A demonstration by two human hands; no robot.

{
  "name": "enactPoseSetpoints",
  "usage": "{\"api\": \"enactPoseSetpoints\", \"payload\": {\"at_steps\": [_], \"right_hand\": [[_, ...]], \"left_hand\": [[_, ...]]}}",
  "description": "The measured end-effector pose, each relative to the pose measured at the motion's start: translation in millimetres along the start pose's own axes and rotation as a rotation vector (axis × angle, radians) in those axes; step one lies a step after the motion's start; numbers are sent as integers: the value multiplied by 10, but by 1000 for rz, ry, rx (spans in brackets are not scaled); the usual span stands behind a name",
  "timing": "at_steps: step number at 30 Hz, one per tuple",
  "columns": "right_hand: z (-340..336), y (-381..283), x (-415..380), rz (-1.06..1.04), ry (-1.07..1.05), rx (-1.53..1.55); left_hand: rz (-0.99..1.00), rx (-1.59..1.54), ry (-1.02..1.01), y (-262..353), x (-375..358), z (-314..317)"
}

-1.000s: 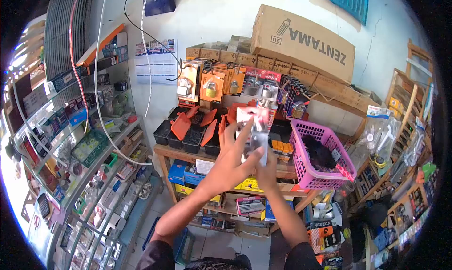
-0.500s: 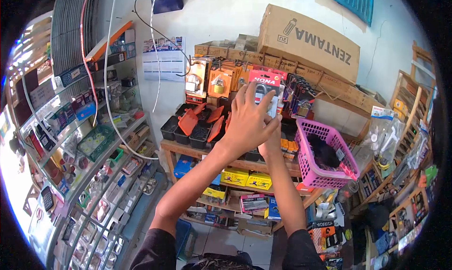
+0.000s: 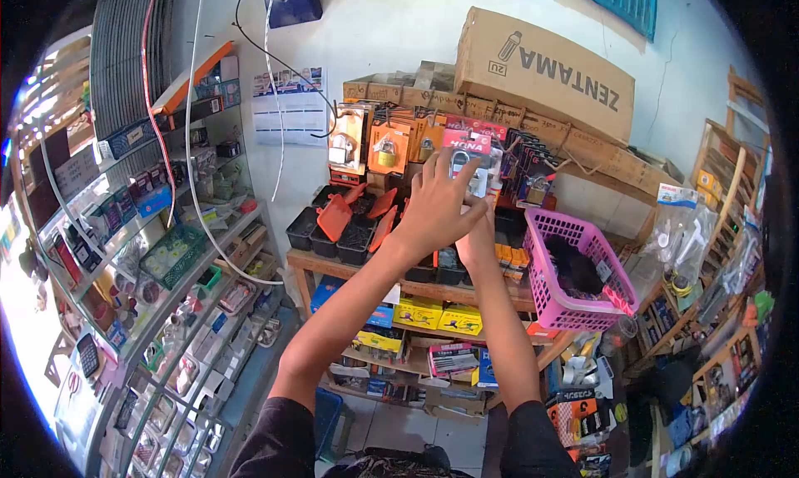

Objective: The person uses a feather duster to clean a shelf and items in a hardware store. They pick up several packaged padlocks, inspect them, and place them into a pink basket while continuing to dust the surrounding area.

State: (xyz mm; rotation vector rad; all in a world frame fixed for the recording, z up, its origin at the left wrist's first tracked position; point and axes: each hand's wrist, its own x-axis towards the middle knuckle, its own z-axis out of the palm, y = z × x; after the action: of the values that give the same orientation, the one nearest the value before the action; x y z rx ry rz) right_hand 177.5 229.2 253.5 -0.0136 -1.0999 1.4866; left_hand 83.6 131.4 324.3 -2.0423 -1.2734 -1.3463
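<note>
A carded padlock pack (image 3: pixel 474 147), with a red header and a grey padlock under clear plastic, stands upright in front of the hanging display. My right hand (image 3: pixel 477 243) grips its lower end, its fingers largely hidden behind the other hand. Raised over the left side of the pack, my left hand (image 3: pixel 434 205) has its fingers apart and slightly curved, the fingertips overlapping the card in this view. More red cards hang just behind. To the left hang a brass padlock on an orange card (image 3: pixel 388 151) and another carded padlock (image 3: pixel 342 149).
Black bins with orange lids (image 3: pixel 334 218) sit on the wooden shelf below. A pink basket (image 3: pixel 545 291) stands at the right, with dark items inside. Above, a cardboard box (image 3: pixel 549 70) rests on the wooden rail. A glass display case lines the left side; a white cable (image 3: pixel 193 157) hangs nearby.
The padlock pack and my right hand have come down slightly. My left hand has shifted a little lower, its fingers still spread in front of the card.
</note>
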Motion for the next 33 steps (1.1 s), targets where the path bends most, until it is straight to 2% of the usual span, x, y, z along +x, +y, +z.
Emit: {"api": "enactPoseSetpoints", "payload": {"at_steps": [4,7,9,10,12,18,23,25,29,31,33], "right_hand": [[-73,63,224,-30,48,-136],[-142,69,462,-38,78,5],[-108,49,531,-34,53,-187],[-111,84,569,-32,51,-185],[-117,173,633,-12,325,-143],[-99,113,697,19,197,-51],[-375,314,914,104,331,76],[-527,367,998,201,181,126],[-578,354,949,311,132,229],[-730,367,900,328,-105,144],[-941,426,830,397,-78,-35]], "left_hand": [[15,73,-97,-268,30,193],[43,93,-129,-428,139,281],[54,102,-152,-505,187,324],[20,139,-179,-531,206,343],[-17,177,-206,-594,214,372],[-89,268,-270,-607,191,386],[-37,269,-238,-661,168,461],[-57,276,-215,-631,173,459],[-24,297,-179,-547,149,450],[-10,295,-193,-478,145,460],[20,329,-195,-463,114,522]]}}
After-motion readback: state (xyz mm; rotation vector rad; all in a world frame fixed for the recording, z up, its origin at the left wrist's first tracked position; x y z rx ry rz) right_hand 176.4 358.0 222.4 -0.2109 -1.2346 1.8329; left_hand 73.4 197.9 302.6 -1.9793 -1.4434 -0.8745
